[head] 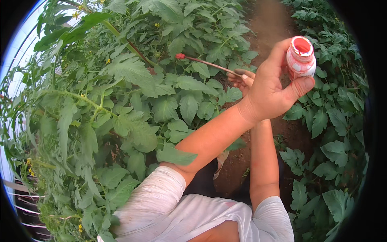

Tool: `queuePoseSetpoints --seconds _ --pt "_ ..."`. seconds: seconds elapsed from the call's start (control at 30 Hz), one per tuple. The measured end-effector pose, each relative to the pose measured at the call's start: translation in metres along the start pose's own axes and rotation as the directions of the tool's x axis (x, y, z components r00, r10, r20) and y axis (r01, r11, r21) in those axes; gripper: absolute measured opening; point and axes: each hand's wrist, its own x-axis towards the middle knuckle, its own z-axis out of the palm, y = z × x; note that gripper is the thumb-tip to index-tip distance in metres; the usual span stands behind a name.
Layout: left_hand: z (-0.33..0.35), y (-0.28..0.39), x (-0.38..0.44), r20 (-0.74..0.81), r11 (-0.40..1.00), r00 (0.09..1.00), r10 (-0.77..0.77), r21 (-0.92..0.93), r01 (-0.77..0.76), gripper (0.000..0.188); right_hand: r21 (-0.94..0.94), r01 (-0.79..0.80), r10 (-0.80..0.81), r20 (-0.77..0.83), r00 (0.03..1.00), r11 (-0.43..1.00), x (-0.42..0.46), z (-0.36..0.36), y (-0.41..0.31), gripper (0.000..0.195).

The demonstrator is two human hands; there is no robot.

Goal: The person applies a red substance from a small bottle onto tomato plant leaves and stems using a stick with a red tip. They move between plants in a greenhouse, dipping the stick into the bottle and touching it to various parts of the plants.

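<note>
My left hand [273, 86] holds a small open-necked bottle [302, 65] at the upper right; it is smeared with red, and red shows inside its mouth. My left forearm crosses over my right one. Partly hidden behind my left wrist, my right hand [242, 79] grips a thin stick [210, 64] that points to the upper left. A red, wrapped-looking tip [180, 56] is on the stick's far end, in front of tomato leaves and near a small green fruit [157, 54].
Dense tomato plants [163, 106] fill the left and middle, with yellow flowers [76, 14] and a thick stem slanting across the upper left. More plants [335, 121] line the right. Bare soil [235, 169] runs between the rows. Curved greenhouse ribs show at the left rim.
</note>
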Motion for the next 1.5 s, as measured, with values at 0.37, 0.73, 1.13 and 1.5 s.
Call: queuePoseSetpoints --seconds 0.37,0.73,1.13,1.5 --pt "-0.027 0.017 -0.093 0.092 0.972 0.992 -0.083 0.229 0.06 0.065 -0.638 0.34 -0.127 0.356 0.926 0.691 0.008 0.061 0.055 0.026" --pt "-0.04 0.067 -0.123 -0.004 0.951 0.999 -0.054 0.304 0.053 0.063 -0.635 0.772 -0.256 0.744 0.617 0.013 0.013 0.1 0.073 0.033" --pt "-0.051 0.075 -0.138 -0.061 0.925 0.998 0.006 0.379 0.018 0.065 -0.603 0.798 -0.349 0.751 0.56 -0.019 0.008 0.104 0.08 0.029" --pt "-0.05 0.075 -0.148 -0.038 0.91 0.998 -0.04 0.412 0.053 0.064 -0.743 0.603 -0.383 0.488 0.785 0.29 -0.001 0.099 0.099 0.024"
